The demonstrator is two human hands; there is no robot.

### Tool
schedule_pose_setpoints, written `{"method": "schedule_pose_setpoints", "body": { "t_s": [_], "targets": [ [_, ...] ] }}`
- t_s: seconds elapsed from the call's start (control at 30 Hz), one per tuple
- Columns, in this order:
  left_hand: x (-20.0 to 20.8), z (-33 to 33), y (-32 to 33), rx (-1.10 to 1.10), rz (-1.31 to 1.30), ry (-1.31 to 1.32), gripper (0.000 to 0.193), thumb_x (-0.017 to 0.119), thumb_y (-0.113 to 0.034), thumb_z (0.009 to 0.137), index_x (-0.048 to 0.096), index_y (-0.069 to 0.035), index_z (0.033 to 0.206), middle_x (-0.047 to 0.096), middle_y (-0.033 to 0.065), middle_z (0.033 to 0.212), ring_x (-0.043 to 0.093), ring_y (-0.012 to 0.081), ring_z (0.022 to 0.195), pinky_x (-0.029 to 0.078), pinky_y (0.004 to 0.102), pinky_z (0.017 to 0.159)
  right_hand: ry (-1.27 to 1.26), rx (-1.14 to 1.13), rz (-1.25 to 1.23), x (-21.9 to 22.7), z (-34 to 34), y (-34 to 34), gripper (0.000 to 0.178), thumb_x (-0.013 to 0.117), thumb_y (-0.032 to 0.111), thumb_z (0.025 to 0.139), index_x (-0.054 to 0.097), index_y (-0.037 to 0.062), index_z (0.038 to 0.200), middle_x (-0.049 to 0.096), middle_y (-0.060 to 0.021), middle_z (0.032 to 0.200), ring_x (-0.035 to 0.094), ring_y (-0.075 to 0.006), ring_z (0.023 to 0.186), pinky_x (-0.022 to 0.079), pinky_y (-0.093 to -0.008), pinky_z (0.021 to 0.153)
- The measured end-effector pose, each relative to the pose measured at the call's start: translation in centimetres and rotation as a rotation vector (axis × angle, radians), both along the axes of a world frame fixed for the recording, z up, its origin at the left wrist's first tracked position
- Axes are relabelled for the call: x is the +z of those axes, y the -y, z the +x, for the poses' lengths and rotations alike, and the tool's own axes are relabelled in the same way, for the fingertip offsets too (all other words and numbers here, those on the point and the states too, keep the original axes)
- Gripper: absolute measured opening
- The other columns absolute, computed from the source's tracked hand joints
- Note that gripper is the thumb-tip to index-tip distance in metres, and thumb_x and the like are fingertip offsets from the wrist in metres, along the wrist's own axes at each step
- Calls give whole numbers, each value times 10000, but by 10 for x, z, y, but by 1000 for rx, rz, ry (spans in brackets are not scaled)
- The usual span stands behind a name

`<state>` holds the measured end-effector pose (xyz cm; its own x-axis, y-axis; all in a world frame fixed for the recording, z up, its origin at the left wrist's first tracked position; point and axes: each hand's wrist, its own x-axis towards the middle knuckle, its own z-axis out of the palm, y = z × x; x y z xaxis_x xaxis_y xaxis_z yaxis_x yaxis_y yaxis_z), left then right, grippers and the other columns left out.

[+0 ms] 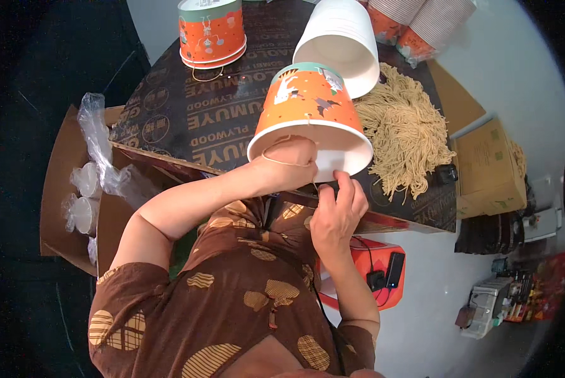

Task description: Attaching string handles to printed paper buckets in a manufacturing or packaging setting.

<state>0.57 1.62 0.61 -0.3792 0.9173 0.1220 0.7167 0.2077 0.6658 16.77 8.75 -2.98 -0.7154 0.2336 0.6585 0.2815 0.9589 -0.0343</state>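
An orange paper bucket [308, 104] with a green band and printed figures is tilted in front of me, its white-rimmed mouth toward me. My left hand [293, 157] reaches into that mouth, closed in a fist. A thin beige string [276, 161] loops over the back of this hand and runs to its fingers, which are partly hidden. At the bucket's lower rim, my right hand [338, 211] has thumb and forefinger drawn together by the string's end; the forefinger touches the inner wall.
White nested buckets [339, 47] lie behind the bucket. A heap of beige strings [408, 120] is at right. Another orange bucket [212, 34] with a string stands upside down on the dark plywood table [169, 107]. An open carton [68, 183] is left; a red stool [358, 283] below.
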Motion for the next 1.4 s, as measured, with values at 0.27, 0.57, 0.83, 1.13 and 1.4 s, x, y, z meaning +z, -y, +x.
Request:
{"method": "schedule_pose_setpoints", "body": {
  "t_s": [0.27, 0.57, 0.83, 1.13, 1.4],
  "targets": [
    [13, 7, 0, 102, -143, 778, 187, 607, -191, 885, 595, -49, 762, 591, 25, 666, 526, 96, 533, 380, 262, 453, -9, 7, -71, 0, 0, -2, 136, 596, 39, 785, 602, 33, 920, 537, -156, 1197, 499, -332, 1109, 386, -464, 923],
    [-7, 14, -5, 106, -26, 305, 183, 585, -160, 896, 606, -16, 785, 606, 77, 696, 560, 161, 612, 458, 330, 566, -15, 23, -96, 4, 0, -3, 163, 606, 22, 757, 586, 15, 919, 534, -148, 1131, 508, -323, 1036, 391, -457, 883],
    [-5, 11, 1, -61, -28, 277, 58, 655, -55, 815, 623, -7, 808, 620, 112, 717, 584, 191, 672, 468, 344, 627, -9, -22, -69, 10, -4, -6, 133, 589, 51, 775, 591, 23, 905, 523, -106, 1050, 497, -316, 1030, 364, -452, 879],
    [-13, 19, 2, -56, 181, 94, 24, 664, -8, 784, 649, 10, 788, 649, 173, 724, 647, 281, 683, 506, 380, 629, -65, -19, -43, 16, -10, -5, 178, 616, 55, 773, 593, 32, 947, 531, -102, 1081, 485, -316, 1073, 325, -472, 913],
    [-11, 17, 4, -95, 159, 124, 51, 635, -1, 801, 659, 21, 841, 662, 196, 765, 660, 304, 723, 504, 389, 642, -67, 131, -126, 25, -15, -9, 278, 647, 35, 754, 577, 23, 1023, 552, -120, 1093, 515, -332, 1049, 391, -474, 896]
  ]
}}
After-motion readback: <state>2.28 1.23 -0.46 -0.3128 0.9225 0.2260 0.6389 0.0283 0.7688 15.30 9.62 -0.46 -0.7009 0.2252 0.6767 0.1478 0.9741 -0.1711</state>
